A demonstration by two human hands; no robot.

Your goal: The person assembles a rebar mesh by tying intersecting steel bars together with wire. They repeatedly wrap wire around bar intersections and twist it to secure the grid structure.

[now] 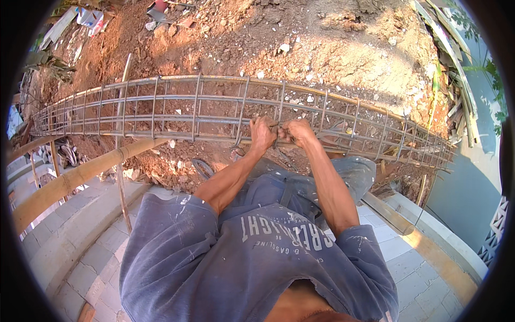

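A long steel rebar cage (179, 97) stretches across the view in front of me, its lengthwise bars ringed by several square stirrups. Both of my hands are at its near side, close together around one stirrup near the middle. My left hand (263, 133) is closed, with its fingers curled at a lengthwise bar. Just to its right, my right hand (299, 131) is closed in a pinch beside the same stirrup. Whatever lies between the fingers of either hand is too small and hidden to make out.
Rough reddish soil (343, 48) with pale stones lies beyond and under the cage. A bamboo pole (80, 180) runs in from the left beneath it, near an upright wooden stick (121, 185). Grey paving blocks (88, 268) lie behind me; a blue-grey wall (461, 185) stands right.
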